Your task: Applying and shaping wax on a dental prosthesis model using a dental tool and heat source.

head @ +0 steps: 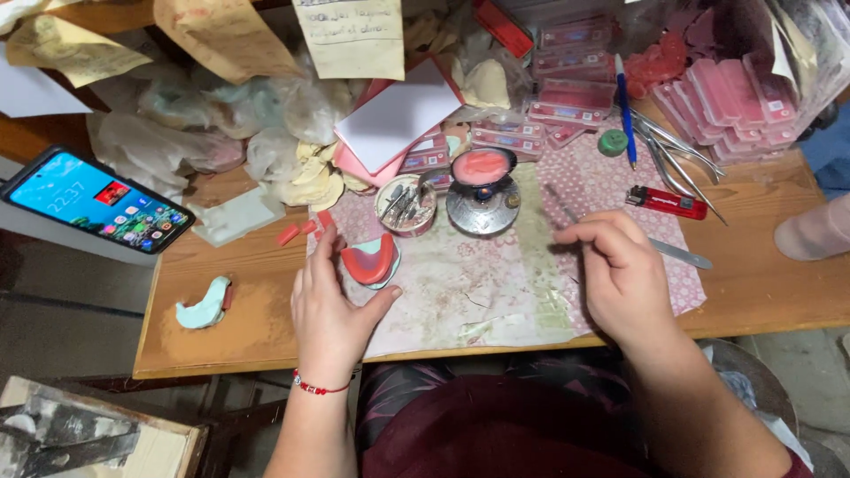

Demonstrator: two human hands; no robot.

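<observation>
Left hand (332,305) cupped around pink wax rim on pale dental cast (370,261), thumb and fingers apart but closed about its sides, piece resting on patterned cloth (460,283) over worktop (761,283). Right hand (615,265) pinched shut on thin metal spatula (567,212), blade tip pointing up-left toward small burner with pink wax dish (482,190). Cast lying well left of the spatula hand, burner between and beyond them. Spatula's long axis diagonal, handle end trailing lower-right. Red lighter (666,203) near, beyond right hand.

Metal tool (680,253) partly behind right hand (620,274)
</observation>
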